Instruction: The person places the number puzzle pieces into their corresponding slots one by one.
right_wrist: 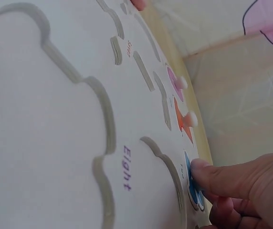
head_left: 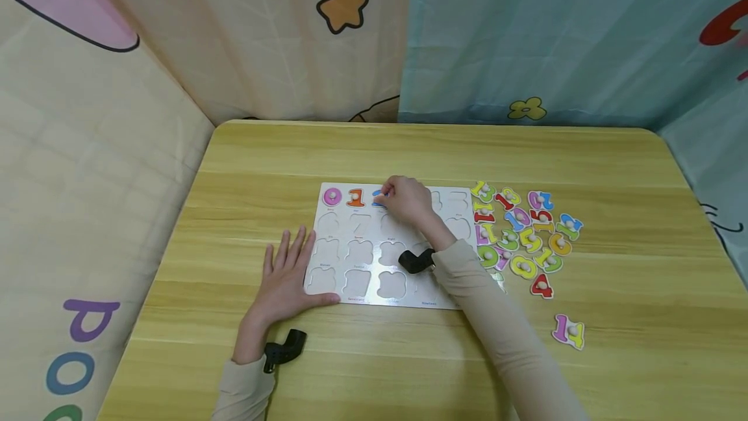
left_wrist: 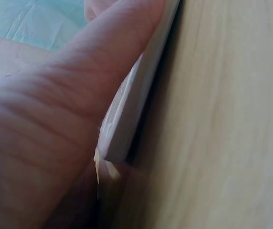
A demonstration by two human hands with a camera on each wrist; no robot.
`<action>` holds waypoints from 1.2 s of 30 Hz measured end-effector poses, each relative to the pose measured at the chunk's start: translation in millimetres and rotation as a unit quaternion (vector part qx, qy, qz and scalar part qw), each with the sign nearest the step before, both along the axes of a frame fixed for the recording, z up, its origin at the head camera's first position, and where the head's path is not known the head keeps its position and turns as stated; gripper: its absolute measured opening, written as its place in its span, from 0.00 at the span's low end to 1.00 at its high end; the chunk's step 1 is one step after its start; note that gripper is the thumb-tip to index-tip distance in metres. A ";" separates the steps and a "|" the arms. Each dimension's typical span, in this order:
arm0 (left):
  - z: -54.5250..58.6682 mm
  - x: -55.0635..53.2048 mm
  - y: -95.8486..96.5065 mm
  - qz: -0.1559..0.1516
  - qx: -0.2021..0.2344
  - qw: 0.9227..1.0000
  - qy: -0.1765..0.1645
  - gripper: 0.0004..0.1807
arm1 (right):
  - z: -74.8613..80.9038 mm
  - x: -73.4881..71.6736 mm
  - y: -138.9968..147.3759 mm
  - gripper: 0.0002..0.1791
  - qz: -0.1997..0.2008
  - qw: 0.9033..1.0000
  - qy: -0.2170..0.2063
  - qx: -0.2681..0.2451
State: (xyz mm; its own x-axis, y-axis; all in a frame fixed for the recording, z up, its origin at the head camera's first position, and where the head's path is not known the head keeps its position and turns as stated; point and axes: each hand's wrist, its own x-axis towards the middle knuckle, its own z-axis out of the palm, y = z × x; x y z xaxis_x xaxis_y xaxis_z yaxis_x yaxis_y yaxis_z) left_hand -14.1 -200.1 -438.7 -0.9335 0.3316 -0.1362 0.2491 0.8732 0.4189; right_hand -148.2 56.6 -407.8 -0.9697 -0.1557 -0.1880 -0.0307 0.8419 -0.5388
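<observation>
A white wooden number puzzle board (head_left: 376, 278) lies on the table, its rows of cut-out slots labelled with number words. My right hand (head_left: 409, 203) pinches the blue number 2 piece (right_wrist: 193, 187) at the slot marked Two; its knob is hidden behind the fingers. Left of it, the pink 0 piece (head_left: 332, 197) and the orange 1 piece (head_left: 355, 198) sit in their slots, white knobs up. With fingers spread straight, my left hand (head_left: 289, 288) rests at the board's lower left corner, the thumb along the near edge.
Several coloured number pieces (head_left: 530, 240) with knobs lie in a loose cluster right of the board, some against its edge. A red 4 piece (head_left: 542, 286) and a pink-and-yellow piece (head_left: 569, 331) lie nearer. Printed curtains (head_left: 263, 38) hang behind the wooden table (head_left: 643, 226).
</observation>
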 end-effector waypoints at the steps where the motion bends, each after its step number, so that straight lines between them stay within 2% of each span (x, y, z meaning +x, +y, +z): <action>1: -0.2 -0.1 0.1 0.000 0.000 1.000 0.000 0.70 | -0.3 0.8 -0.1 0.12 0.000 1.000 0.001 0.001; 6: -0.8 -0.1 0.1 -0.001 0.002 1.000 -0.002 0.70 | 0.9 5.2 1.1 0.13 0.010 1.000 -0.005 -0.004; 12: -1.7 1.9 -2.1 0.001 -0.003 1.000 0.000 0.70 | 4.6 13.7 2.9 0.16 0.040 0.999 0.000 -0.014; 17: -1.2 2.3 -2.2 0.003 -0.001 1.000 0.001 0.70 | 6.6 21.9 17.7 0.20 0.034 0.999 0.007 -0.033; 24: -0.9 1.9 -0.7 0.002 0.005 1.000 -0.001 0.70 | 12.2 33.6 62.5 0.18 -0.005 0.998 0.021 -0.061; 36: 0.6 2.9 -0.2 0.001 0.010 1.000 0.002 0.70 | 17.3 61.2 165.4 0.18 -0.050 0.997 0.048 -0.044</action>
State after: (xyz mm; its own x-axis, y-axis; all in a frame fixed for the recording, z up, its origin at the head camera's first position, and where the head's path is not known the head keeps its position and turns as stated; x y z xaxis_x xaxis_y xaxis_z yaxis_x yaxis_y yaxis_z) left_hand -11.2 -200.3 -438.1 -0.9348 0.3322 -0.1261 0.2487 0.8651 0.4356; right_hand -87.0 221.9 -390.5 -0.9942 -0.0688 -0.0832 -0.0039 0.7930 -0.6092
